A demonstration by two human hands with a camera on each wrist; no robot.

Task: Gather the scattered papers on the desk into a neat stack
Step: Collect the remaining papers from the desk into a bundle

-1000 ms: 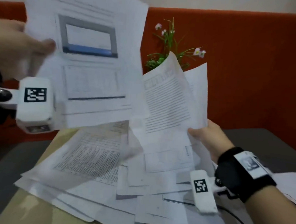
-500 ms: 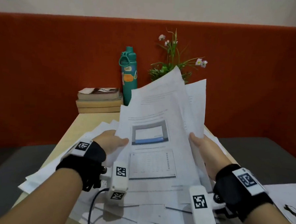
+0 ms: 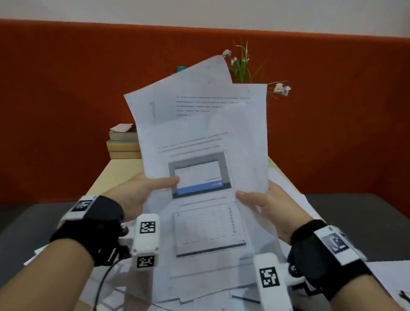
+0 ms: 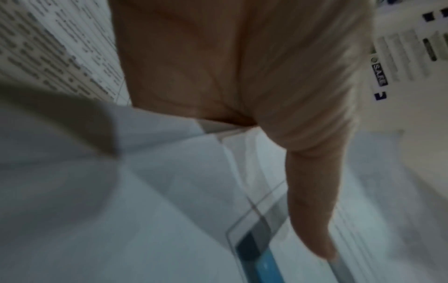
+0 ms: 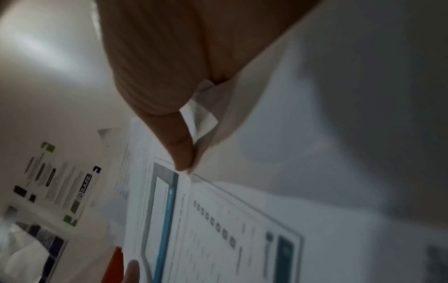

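A bundle of white printed papers stands nearly upright above the desk, its sheets fanned unevenly at the top. The front sheet shows a grey and blue screenshot and a table. My left hand grips the bundle's left edge, thumb on the front sheet. My right hand grips the right edge the same way. In the left wrist view my left thumb lies across the printed sheet. In the right wrist view my right thumb pinches the sheets. More loose papers lie scattered on the desk below.
A stack of books sits at the far end of the wooden desk. A flowering plant and a teal bottle top show behind the papers. A red wall panel runs behind. More paper lies at the right.
My left hand brought its raised sheet down onto the papers in my right hand. Both hands now hold one bundle, lifted more upright, hiding the bottle.
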